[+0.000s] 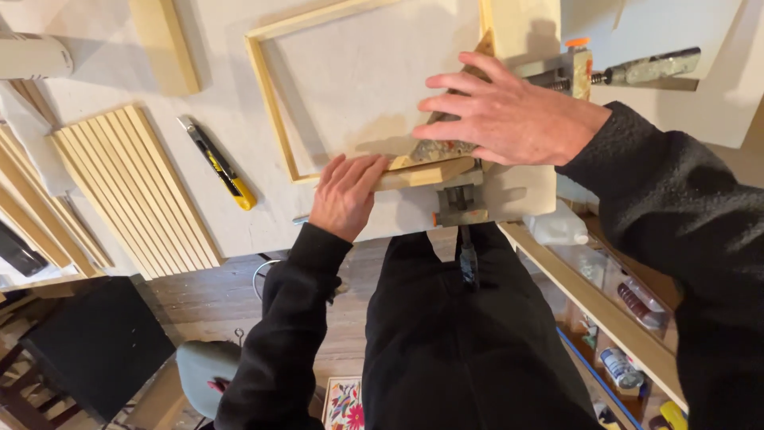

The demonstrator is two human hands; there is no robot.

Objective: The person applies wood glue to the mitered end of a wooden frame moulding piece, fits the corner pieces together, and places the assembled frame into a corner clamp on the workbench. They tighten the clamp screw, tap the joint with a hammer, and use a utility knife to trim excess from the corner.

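Note:
A light wooden frame (pixel 270 95) lies flat on the pale worktable (pixel 95 87). Its near right corner sits in a metal corner clamp (pixel 454 151) with screw handles. My left hand (pixel 346 195) rests flat on the frame's near bar (pixel 422 173), fingers pressing down on the wood close to the corner. My right hand (pixel 505 119) lies spread over the clamp and the corner, palm down, hiding the joint. Both arms wear dark sleeves.
A yellow and black utility knife (pixel 219 165) lies left of the frame. A stack of thin wooden slats (pixel 135 187) lies at the table's left, a wood block (pixel 165 44) farther back. Shelves with small containers (pixel 629 334) stand at the lower right; a grey stool (pixel 207 370) is below.

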